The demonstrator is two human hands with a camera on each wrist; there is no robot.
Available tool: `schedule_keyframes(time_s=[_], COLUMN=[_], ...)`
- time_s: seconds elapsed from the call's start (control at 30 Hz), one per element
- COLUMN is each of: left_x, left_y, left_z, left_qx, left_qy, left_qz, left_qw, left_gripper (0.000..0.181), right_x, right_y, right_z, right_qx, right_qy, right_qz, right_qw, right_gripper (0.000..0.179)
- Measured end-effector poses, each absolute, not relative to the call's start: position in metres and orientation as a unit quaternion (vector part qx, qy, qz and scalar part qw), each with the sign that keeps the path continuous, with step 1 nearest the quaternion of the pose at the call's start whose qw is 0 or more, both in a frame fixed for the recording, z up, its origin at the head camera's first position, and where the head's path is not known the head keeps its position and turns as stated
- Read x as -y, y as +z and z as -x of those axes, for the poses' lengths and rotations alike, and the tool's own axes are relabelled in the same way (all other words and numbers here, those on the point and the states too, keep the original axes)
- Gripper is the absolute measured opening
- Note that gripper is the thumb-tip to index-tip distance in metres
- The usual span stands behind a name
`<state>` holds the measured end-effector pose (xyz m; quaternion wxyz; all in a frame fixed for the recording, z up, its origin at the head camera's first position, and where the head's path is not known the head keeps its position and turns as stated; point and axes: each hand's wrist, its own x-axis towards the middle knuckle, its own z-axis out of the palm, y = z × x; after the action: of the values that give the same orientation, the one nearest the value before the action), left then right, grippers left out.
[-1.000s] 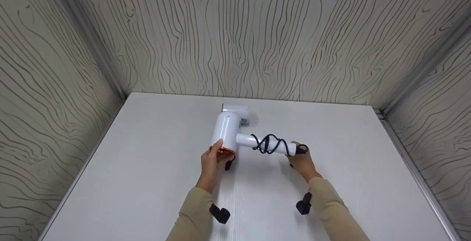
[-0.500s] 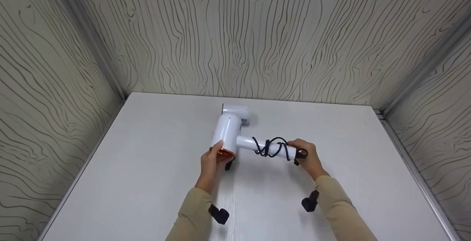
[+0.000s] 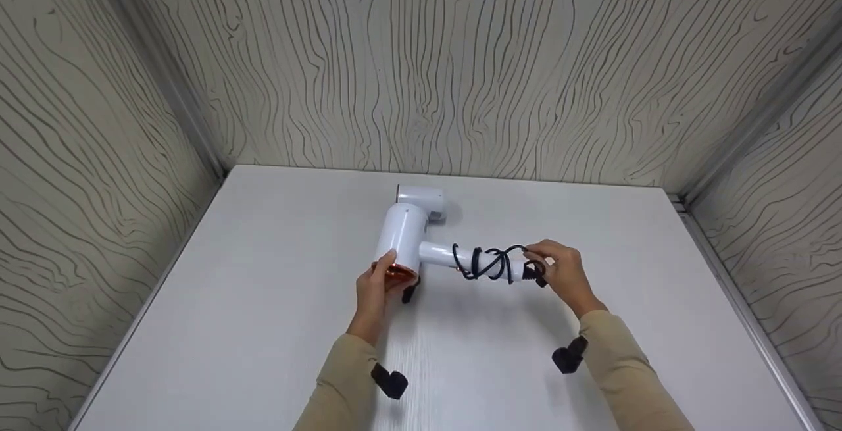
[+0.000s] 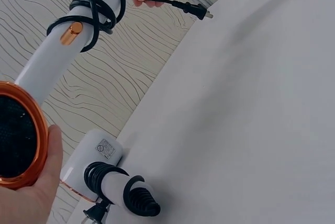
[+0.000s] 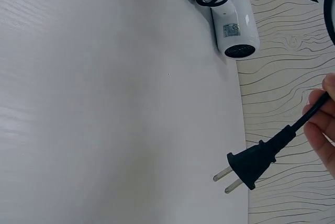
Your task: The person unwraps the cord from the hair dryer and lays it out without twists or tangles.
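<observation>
In the head view my left hand [image 3: 373, 293] grips a white hair dryer [image 3: 402, 230] by the barrel, close to its orange-ringed end. The dryer's handle [image 3: 437, 253] points right, with a black cord [image 3: 476, 263] wound loosely round it. My right hand [image 3: 567, 276] is just beyond the handle's tip and pinches the cord between thumb and fingers. From those fingers a two-pin plug [image 5: 254, 161] sticks out in the right wrist view. The left wrist view shows the orange ring [image 4: 34, 130] round a dark grille, and my left thumb beside it.
A second white hair dryer [image 3: 424, 199] lies on the white table [image 3: 283, 299] behind the held one. Its own cord [image 4: 99, 177] is coiled round its handle. Wood-grain panels [image 3: 421, 76] enclose the table at the back and sides.
My right hand has moved right, off the handle's end, and now pinches the cord. A cord loop has been drawn up toward it. The left hand has barely shifted.
</observation>
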<state>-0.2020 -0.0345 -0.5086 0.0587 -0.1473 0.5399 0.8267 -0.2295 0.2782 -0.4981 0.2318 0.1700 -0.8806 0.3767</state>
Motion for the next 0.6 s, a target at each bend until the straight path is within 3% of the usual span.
schedule_keyframes(time_s=[0.37,0.6], left_x=[0.0366,0.0375], left_y=[-0.5102,-0.51], left_z=[0.2029,0.2033], left_qx=[-0.553,-0.554], left_qy=[0.813,0.808], left_qz=[0.174,0.196], left_qw=[0.053,0.04], left_gripper=[0.068,0.061], right_x=[-0.2837,-0.2849], right_y=[-0.4911,-0.4963], right_z=[0.2273,0.224], right_qx=[0.868,0.869], right_qy=[0.377,0.377], right_qz=[-0.196,-0.184], right_qw=[0.258,0.264], right_gripper=[0.01,0.014])
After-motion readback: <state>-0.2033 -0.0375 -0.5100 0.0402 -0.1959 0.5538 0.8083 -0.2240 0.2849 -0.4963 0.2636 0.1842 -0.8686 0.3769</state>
